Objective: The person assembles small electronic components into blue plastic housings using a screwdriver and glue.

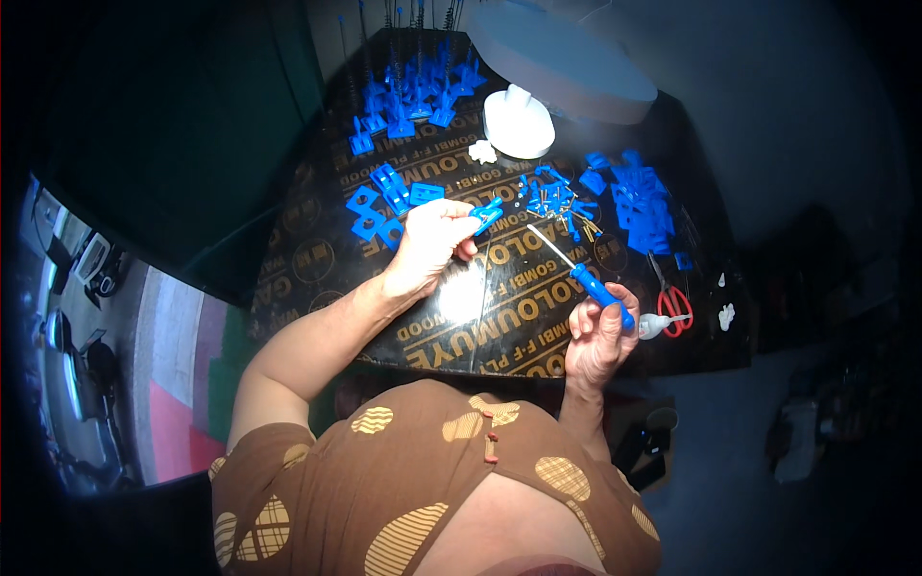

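My left hand point(434, 244) pinches a small blue plastic part point(488, 215) above the middle of the dark board table. In my right hand point(599, 338) is a screwdriver point(601, 294) with a blue handle, its metal shaft pointing up and left. The screwdriver's tip is apart from the blue part, close to a pile of small blue pieces and metal pins or screws point(561, 204). Just beyond my left hand lie several loose blue plastic pieces point(389, 189), partly hidden by it.
Blue bases with upright dark springs or rods point(408, 101) stand at the far left. A white lamp base point(520, 125) sits at the back, under a large pale shade point(567, 62). On the right are a heap of blue parts point(642, 204), red-handled scissors point(676, 313) and a small translucent bottle point(653, 326).
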{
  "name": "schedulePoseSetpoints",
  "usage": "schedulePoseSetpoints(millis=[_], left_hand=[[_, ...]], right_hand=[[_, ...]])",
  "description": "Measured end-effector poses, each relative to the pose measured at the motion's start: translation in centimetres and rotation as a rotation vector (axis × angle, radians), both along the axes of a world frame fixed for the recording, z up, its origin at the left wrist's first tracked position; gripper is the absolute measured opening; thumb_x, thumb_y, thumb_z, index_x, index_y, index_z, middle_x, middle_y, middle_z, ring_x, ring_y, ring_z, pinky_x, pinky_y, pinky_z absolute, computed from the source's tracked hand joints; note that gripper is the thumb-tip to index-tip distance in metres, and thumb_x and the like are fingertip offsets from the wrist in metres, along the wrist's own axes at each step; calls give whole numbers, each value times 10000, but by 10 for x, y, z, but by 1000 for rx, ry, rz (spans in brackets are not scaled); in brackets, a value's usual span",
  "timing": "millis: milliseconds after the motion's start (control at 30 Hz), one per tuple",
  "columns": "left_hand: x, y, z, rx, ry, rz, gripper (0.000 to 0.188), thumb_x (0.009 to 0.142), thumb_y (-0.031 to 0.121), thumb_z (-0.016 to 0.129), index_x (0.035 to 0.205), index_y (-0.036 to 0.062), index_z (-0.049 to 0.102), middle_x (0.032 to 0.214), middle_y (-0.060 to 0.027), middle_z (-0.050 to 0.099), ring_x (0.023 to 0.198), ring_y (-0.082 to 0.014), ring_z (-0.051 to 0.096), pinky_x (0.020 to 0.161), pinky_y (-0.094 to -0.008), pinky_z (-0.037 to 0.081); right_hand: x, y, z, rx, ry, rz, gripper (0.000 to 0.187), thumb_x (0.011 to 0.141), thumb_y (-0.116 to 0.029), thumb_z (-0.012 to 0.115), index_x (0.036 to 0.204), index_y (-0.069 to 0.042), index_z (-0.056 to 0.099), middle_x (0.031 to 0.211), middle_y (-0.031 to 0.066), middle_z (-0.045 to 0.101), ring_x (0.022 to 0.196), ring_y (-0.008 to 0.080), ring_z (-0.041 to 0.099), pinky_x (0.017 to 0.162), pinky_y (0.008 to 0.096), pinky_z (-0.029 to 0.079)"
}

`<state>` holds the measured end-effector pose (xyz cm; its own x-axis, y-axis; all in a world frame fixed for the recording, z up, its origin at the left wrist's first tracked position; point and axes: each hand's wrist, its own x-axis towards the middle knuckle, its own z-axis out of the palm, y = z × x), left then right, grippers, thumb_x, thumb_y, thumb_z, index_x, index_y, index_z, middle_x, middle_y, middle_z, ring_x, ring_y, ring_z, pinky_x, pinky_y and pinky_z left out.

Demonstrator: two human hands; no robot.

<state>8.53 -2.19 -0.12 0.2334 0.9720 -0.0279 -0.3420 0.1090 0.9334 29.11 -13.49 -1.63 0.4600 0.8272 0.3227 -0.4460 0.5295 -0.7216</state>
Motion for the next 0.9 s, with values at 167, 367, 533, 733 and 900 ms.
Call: schedulePoseSetpoints(millis=[167, 367, 533, 733, 900], left_hand=[[2, 0, -1, 8, -2, 11, 167, 857, 39, 640, 994, -40, 587, 707, -50, 610, 553, -90, 583, 507, -212, 495], [5, -4, 0, 87, 74, 18, 189, 856, 48, 655, 1012, -35, 588, 782, -33, 614, 607, -62, 566, 569, -188, 487], [6, -11, 3, 146, 183, -8, 225, 860, 61, 647, 1047, -46, 582, 865, -52, 618, 670, -76, 577, 604, -211, 498], [7, -12, 6, 141, 154, -43, 240, 853, 65, 658, 1052, -46, 582, 868, -54, 617, 670, -77, 575, 601, -212, 496], [8, -12, 5, 142, 173, -31, 261, 843, 64, 668, 1064, -44, 582, 867, -61, 617, 662, -84, 579, 592, -214, 495]], right_hand=[[-5, -4, -7, 38, -144, -70, 332, 877, -224, 689, 1061, 10, 541, 846, 60, 528, 591, 79, 467, 497, 215, 384], [-9, -9, -7, 20, -432, -129, 347, 870, -219, 698, 1054, 38, 554, 888, 64, 530, 643, 100, 488, 524, 221, 409], [-4, -8, -13, 41, -642, -163, 316, 875, -178, 689, 1061, 44, 561, 925, 85, 545, 652, 105, 501, 540, 231, 435], [-5, -8, -13, 47, -644, -164, 309, 872, -166, 691, 1059, 47, 566, 925, 86, 545, 652, 109, 504, 540, 232, 437], [-5, -7, -13, 54, -646, -166, 312, 875, -166, 688, 1061, 52, 564, 923, 88, 545, 648, 109, 504, 537, 234, 437]])
